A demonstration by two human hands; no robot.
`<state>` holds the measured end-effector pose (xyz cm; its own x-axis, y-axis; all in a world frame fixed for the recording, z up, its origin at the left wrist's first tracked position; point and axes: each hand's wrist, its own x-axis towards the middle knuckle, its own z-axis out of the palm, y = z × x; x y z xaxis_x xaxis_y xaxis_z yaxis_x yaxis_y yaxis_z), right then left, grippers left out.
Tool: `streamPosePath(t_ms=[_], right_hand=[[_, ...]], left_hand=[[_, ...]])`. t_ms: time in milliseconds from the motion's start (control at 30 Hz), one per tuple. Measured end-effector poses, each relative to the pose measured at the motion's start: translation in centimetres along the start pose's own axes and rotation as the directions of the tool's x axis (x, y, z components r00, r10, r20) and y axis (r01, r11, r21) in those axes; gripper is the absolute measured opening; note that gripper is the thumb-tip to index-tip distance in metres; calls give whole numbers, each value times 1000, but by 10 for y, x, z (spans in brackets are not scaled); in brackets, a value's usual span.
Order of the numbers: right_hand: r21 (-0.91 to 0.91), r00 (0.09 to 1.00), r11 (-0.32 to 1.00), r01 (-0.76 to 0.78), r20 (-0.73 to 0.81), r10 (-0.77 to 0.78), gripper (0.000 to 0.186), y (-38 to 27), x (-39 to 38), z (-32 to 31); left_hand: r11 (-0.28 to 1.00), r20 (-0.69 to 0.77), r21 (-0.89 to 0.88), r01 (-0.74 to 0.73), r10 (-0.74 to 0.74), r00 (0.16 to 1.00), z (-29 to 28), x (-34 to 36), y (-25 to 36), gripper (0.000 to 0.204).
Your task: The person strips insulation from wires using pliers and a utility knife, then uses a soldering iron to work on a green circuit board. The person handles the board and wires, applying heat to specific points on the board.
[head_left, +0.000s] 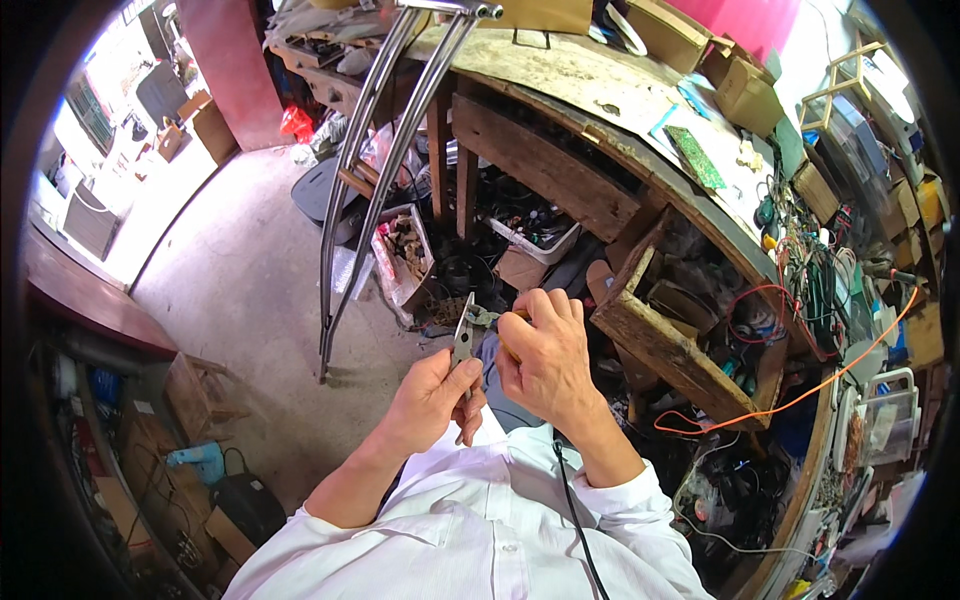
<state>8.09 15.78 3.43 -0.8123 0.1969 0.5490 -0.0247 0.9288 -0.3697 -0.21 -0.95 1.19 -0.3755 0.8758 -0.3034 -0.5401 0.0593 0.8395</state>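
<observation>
A slim grey metal tool (464,340) is gripped tip-up in the left hand (434,396), while a second tool (484,318) is clenched in the right hand (550,355), its metal head held by the first one's upper end; whether they touch cannot be told. Both are framed above a white shirt (480,530), near a wooden workbench (560,75) and tubular metal frame (347,160)

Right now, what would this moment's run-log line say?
left hand: holds pointed metal piece | right hand: holds yellow-handled pliers | pliers' jaws: at metal piece | nearby: wooden drawer
</observation>
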Motion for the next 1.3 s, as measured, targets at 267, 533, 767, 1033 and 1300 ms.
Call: streamPosePath(t_ms=[267,533,767,1033,1300], right_hand=[[-31,1000,999,14,23,-13,19,2,-4,-1],[-89,998,996,-29,-52,25,20,-3,-10,8],[309,981,933,-185,-7,196,21,4,-15,17],[756,806,341,-558,396,440,30,3,-15,20],[828,790,196,-526,389,474,31,4,-18,32]], left_hand=[[988,-50,149,-46,54,997,7,-1,0,25],[972,-94,229,-53,76,993,10,-3,-3,24],[992,2,105,-64,64,998,10,-3,-1,25],[986,30,-167,-14,20,999,15,-2,-2,27],[973,18,-231,-27,32,999,18,2,-6,28]])
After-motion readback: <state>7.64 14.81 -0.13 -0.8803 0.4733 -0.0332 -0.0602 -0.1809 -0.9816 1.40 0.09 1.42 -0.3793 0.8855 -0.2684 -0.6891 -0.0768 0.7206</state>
